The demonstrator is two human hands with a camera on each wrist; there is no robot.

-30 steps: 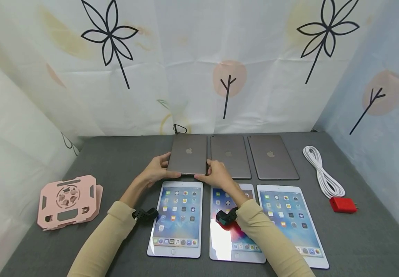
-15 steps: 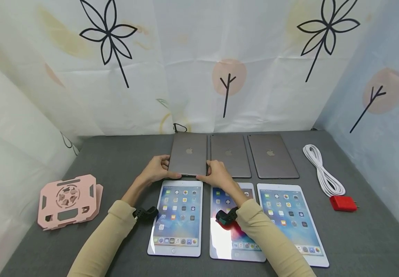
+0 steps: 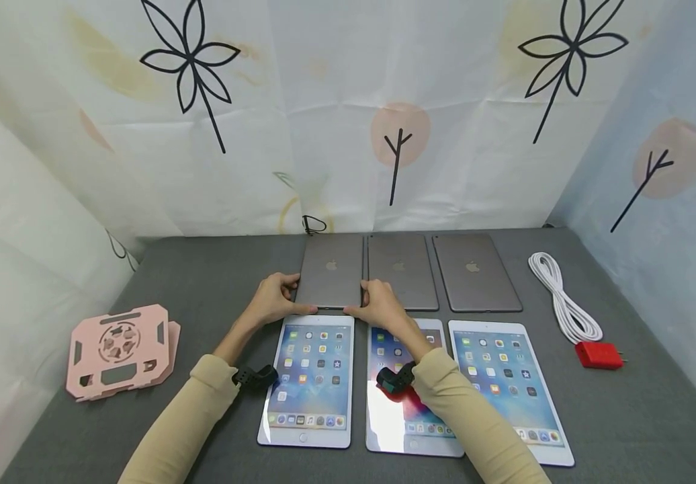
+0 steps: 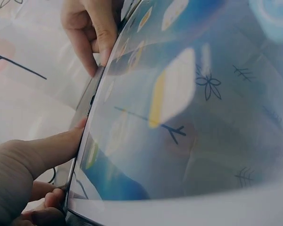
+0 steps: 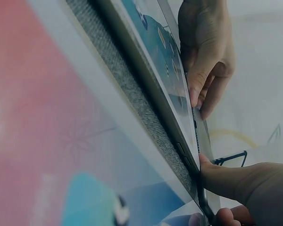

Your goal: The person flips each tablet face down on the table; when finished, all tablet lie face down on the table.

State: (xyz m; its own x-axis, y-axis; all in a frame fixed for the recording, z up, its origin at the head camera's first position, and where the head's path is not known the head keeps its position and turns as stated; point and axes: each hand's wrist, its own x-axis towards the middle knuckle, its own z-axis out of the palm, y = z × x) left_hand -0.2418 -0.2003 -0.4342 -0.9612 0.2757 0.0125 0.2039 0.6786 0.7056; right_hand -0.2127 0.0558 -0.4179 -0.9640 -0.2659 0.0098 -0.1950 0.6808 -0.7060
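Note:
A grey tablet point(image 3: 330, 277) lies face down at the left end of the back row, its apple logo upward. My left hand point(image 3: 273, 299) grips its left side, thumb along the near edge. On the opposite side my right hand point(image 3: 381, 306) holds it the same way, beside the middle grey tablet point(image 3: 401, 272). Just below the thumbs lies a white-framed tablet point(image 3: 310, 380) with its screen lit. In the left wrist view the left thumb point(image 4: 61, 146) presses the grey tablet's thin edge; the right wrist view shows the right thumb point(image 5: 226, 179) there too.
A third grey tablet point(image 3: 476, 272) lies right in the back row. Two more lit tablets, the middle one point(image 3: 384, 403) and right one point(image 3: 505, 376), lie under and beside the right forearm. A pink stand point(image 3: 119, 353) is left; a white cable point(image 3: 566, 302) and red charger point(image 3: 599, 356) are right.
The left grey tablet has shifted slightly right, towards the middle one, with my left hand following. My right hand has barely moved. Both hands keep their hold.

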